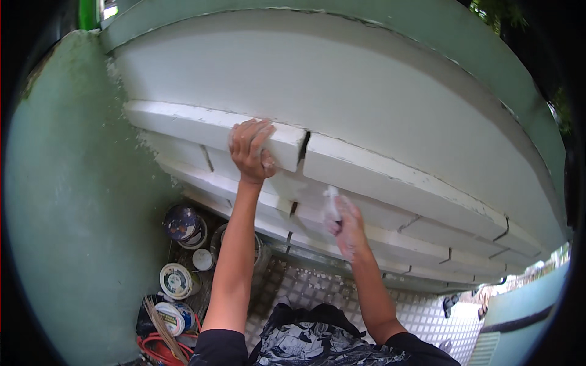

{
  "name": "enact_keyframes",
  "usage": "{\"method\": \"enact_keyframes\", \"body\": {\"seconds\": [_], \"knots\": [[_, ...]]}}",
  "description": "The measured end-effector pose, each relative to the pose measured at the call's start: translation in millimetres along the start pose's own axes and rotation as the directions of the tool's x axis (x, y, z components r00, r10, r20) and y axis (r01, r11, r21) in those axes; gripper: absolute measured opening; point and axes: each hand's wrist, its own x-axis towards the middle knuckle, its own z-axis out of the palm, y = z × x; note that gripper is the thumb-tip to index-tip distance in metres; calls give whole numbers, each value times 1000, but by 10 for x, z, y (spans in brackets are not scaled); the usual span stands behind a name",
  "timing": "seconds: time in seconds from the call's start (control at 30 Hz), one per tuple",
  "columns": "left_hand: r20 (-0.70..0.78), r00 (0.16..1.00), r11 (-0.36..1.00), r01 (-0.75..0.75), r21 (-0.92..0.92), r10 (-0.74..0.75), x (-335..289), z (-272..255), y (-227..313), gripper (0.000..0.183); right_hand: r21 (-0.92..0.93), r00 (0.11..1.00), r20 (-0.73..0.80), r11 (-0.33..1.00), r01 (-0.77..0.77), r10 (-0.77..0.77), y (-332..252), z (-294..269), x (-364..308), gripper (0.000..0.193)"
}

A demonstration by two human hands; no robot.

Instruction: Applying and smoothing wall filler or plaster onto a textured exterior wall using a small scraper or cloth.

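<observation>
My left hand (pixel 251 152) grips a raised white block (pixel 183 122) on the wall. Its fingers lie over the block's top edge and the thumb is at the front face. Right of it, past a dark vertical gap, runs another long white block (pixel 378 166). Below that block is my right hand (pixel 347 224), dusted white and smeared by motion. Its fingers are closed round a small white object (pixel 332 200), too blurred to name, held near the recessed wall face.
A green side wall (pixel 79 195) stands at the left. Along its foot are paint buckets (pixel 177 280), a small white-lidded tub (pixel 202 260), a red hose (pixel 160 351) and a bundle of thin sticks (pixel 165 326). White flakes lie on the tiled floor (pixel 311 283). Sandals (pixel 450 305) are at the right.
</observation>
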Motion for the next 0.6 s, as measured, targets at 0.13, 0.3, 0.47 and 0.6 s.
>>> {"method": "enact_keyframes", "body": {"seconds": [0.13,0.3,0.47,0.6], "knots": [[4,1000,999,9,-36,-9,-24,-1,-5,37,356,958,-258,910,214,-124,-252,-478,-538,25],[2,1000,999,13,-45,-12,-38,-18,-4,40,351,792,-574,811,468,-208,-653,-1417,-1238,25],[33,998,992,-56,-117,60,46,-31,41,47,-106,158,-919,612,784,-361,-631,-1808,-1402,20],[98,993,992,-55,-109,66,111,-94,118,50,26,721,-629,919,392,-290,-436,-1880,-1317,16]]}}
